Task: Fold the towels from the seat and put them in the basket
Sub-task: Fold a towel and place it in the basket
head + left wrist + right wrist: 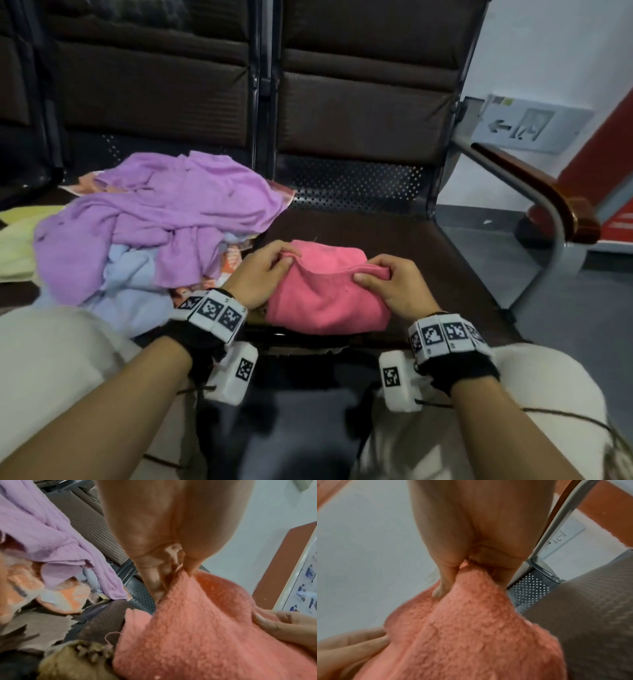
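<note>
A pink towel (325, 294) lies bunched on the front of the dark brown seat (428, 260). My left hand (277, 260) pinches its upper left edge between thumb and fingers. My right hand (376, 274) pinches the upper right edge. The wrist views show the same pink towel (197, 635) (471, 628) held by my left hand (178, 572) and my right hand (458, 574), stretched between the two. A heap of purple towel (164, 212), light blue towel (133, 284) and an orange patterned cloth (68, 596) sits to the left. No basket is in view.
A yellow-green towel (17, 240) lies at the far left of the seat. A metal armrest with a wooden top (548, 192) bounds the seat on the right. The seat backs (359, 102) rise behind. My knees in light trousers (61, 359) are below.
</note>
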A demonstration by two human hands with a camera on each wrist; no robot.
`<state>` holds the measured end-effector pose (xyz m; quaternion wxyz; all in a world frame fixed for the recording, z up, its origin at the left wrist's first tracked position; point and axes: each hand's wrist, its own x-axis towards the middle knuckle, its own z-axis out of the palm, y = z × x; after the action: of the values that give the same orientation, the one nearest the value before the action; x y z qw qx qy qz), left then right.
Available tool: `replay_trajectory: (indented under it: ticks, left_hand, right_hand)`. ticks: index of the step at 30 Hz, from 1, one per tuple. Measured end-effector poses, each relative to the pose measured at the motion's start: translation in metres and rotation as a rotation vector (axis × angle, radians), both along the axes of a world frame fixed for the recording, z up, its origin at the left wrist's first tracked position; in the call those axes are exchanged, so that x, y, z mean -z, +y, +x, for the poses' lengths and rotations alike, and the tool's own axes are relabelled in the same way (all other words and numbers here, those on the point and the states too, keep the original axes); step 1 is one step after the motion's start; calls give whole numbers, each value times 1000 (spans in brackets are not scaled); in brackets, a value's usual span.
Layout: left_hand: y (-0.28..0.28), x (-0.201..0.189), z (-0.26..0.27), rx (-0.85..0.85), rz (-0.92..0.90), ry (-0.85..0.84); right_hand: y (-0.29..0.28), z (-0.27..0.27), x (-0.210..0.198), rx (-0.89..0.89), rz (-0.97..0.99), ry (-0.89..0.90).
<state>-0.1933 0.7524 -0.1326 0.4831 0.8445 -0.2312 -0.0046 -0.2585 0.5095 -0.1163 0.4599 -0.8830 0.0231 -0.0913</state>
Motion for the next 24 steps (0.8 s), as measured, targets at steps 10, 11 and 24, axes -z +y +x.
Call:
replay_trajectory:
  ticks: [10, 11, 24]
  left_hand:
    - [-24, 3, 111, -144, 18, 43]
    - [-29, 8, 121, -168, 36, 61]
    - [-28, 43, 101, -168, 283, 38]
  right_hand:
    - [-26, 117, -3, 51, -170, 62]
    - [-29, 128, 2, 65, -197, 87]
    - [-13, 86, 20, -444, -633, 482]
